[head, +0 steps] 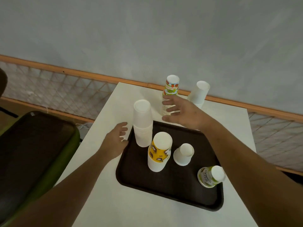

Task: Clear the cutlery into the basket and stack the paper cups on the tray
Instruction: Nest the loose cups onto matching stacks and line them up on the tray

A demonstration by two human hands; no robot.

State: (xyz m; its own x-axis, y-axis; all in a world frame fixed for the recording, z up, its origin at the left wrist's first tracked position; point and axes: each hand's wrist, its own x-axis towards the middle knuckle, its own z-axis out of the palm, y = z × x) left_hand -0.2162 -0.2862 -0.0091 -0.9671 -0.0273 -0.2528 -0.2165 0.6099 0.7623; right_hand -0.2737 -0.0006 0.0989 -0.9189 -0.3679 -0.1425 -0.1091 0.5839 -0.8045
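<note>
A dark brown tray [172,190] lies on the white table [101,202]. On it stand upside-down paper cups: a tall white stack [142,123] at its far left corner, a yellow-patterned stack [159,153], a single small white cup [183,154] and a green-lettered cup [210,176] at the right edge. Behind the tray, on the table, stand a fruit-patterned stack [171,89] and a white stack [199,93]. My right hand [182,111] hovers open with spread fingers just in front of the fruit-patterned stack. My left hand [115,141] rests at the tray's left rim, fingers loosely curled, holding nothing. No cutlery or basket is visible.
A second dark tray [32,153] sits on a green surface to the left of the table. A wall with an orange rail and netting runs behind the table's far edge.
</note>
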